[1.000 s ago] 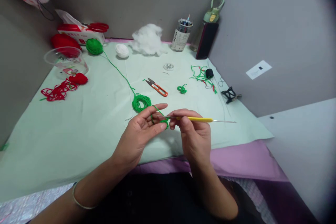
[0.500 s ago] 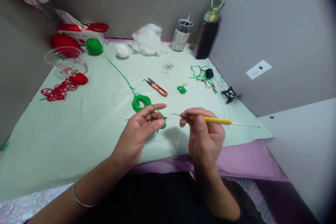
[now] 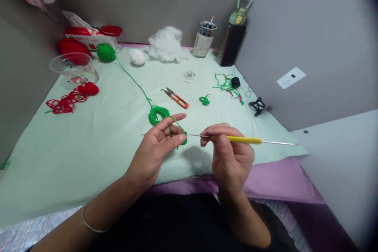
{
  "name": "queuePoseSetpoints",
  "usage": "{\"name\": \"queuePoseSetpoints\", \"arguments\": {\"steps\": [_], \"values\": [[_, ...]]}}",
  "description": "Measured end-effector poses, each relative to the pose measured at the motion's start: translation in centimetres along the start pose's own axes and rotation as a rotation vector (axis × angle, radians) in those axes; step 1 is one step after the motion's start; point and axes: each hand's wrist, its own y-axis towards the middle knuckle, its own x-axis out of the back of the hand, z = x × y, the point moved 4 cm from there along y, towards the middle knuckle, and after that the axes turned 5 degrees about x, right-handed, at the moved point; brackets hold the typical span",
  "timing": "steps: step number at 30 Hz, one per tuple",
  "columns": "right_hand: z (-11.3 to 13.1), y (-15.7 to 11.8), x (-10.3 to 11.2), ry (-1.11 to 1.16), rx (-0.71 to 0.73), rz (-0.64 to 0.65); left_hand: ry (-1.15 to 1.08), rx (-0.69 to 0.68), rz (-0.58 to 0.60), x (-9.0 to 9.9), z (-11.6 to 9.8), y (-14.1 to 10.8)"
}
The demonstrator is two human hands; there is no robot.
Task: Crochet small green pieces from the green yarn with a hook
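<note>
The right hand [image 3: 232, 155] is closed in a pencil-like grip, thumb and fingers on the yellow handle of a double-ended crochet hook [image 3: 239, 139], with one thin metal end pointing toward the left hand [image 3: 153, 149] and the other sticking out to the right. The left hand has its thumb and a finger pinched on a small green crocheted piece [image 3: 185, 140], its index finger extended and the other fingers loosely curled. The near tip of the hook is just beside that piece; whether it touches a stitch is too fine to tell. Green working yarn [image 3: 178, 123] slants from the index finger down to the piece, looking fairly taut. The step in hand seems to be lining the hook up with a loop, which calls for a steady left pinch, a small inward move of the tip, and enough tension for the hook to catch the strand; a loose pinch could let the stitch close or slip. Beyond the fingers, a coil of green yarn [image 3: 155, 115] lies on the pale green cloth [image 3: 118, 153], with a green yarn ball [image 3: 106, 52] farther back. Orange-handled thread snips [image 3: 177, 98] lie past the hands.
</note>
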Motion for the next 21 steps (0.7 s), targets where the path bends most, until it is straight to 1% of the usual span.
{"name": "queuePoseSetpoints", "arguments": {"steps": [4,8,12,21], "values": [[0.1,-0.01,-0.11,-0.044,0.002,0.03,-0.002,0.003,0.012,0.06,0.16,-0.02],[0.07,-0.01,-0.06,-0.073,-0.001,0.015,0.001,0.003,0.01,0.03,0.17,0.0],[0.16,0.01,-0.08,-0.075,0.025,0.03,0.004,-0.002,0.004,-0.04,0.1,-0.03],[0.9,-0.07,-0.12,-0.181,0.103,0.067,0.111,-0.093,-0.036,0.24,0.18,-0.12]]}}
